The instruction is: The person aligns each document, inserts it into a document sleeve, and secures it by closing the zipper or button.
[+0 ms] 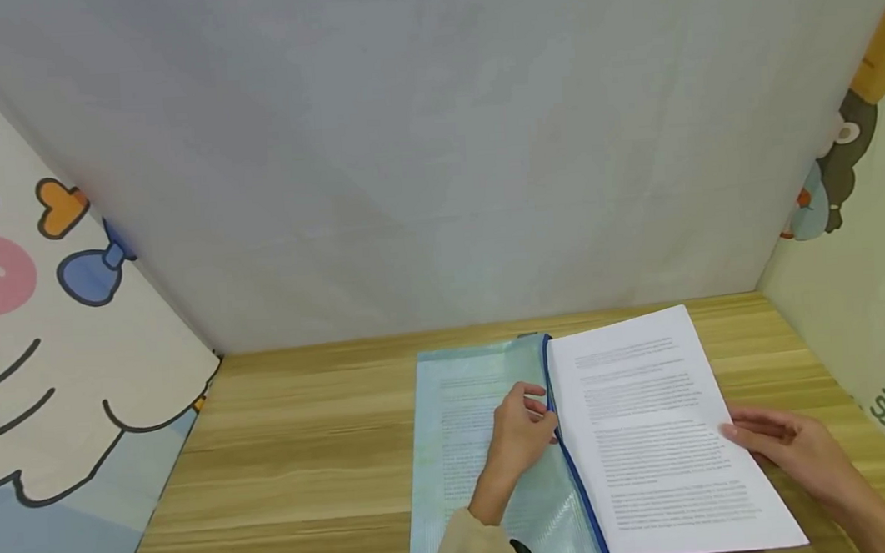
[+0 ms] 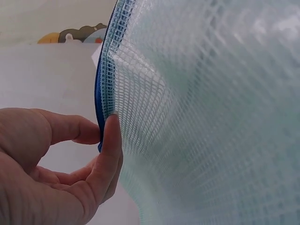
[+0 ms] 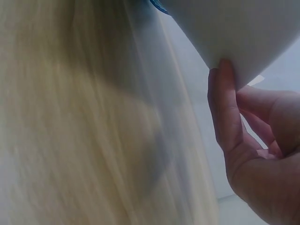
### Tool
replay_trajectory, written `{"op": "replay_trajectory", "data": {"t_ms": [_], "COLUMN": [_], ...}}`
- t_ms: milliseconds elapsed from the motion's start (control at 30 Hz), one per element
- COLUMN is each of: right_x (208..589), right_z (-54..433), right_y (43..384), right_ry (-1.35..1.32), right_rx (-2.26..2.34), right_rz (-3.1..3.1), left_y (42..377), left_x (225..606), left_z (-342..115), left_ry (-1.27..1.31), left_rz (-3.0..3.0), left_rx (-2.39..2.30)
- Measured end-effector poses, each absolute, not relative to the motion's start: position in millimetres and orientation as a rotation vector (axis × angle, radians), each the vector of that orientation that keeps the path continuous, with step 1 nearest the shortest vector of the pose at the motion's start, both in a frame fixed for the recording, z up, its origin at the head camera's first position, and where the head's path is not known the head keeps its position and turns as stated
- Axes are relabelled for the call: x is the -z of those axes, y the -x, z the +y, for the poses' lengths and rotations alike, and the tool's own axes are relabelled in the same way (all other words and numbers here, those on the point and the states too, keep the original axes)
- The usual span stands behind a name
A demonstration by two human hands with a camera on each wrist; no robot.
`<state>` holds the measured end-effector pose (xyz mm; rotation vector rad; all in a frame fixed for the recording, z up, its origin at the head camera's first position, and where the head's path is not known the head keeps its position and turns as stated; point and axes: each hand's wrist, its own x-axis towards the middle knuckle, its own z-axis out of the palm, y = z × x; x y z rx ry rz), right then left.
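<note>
A translucent light-blue mesh zipper pouch [image 1: 427, 444] lies on the table, lines of print showing through it. My left hand [image 1: 521, 431] pinches its blue-trimmed opening edge between thumb and fingers; the left wrist view shows the grid of the mesh [image 2: 154, 108] close up beside those fingers. White printed paper [image 1: 661, 432] extends rightward from that edge, and the mouth of the pouch hides how far in it reaches. At the paper's right edge, my right hand [image 1: 793, 446] pinches it, thumb on top. From below, the right wrist view shows the fingers [image 3: 227, 103] against the paper's underside, lifted off the table.
The wood-grain table [image 1: 287, 460] stretches to the left of the pouch. A plain grey-white wall [image 1: 436, 160] rises behind it. Cartoon-printed panels stand on the left [image 1: 56, 347] and right [image 1: 850, 313].
</note>
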<state>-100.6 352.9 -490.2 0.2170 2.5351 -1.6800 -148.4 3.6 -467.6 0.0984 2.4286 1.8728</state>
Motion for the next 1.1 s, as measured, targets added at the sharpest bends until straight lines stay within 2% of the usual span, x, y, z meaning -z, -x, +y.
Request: {"op": "replay_trajectory", "data": {"t_ms": [1100], "right_x": [504.0], "right_z": [294.6], "right_y": [121.6], "right_ry": [-0.215], "right_rx": [1.844], "right_rz": [2.304], "left_y": [144.0], "left_x": [471.9], "left_z": [2.5], "left_ry": [-0.216], "left_rz": [2.411], "left_rx": [-1.939]}}
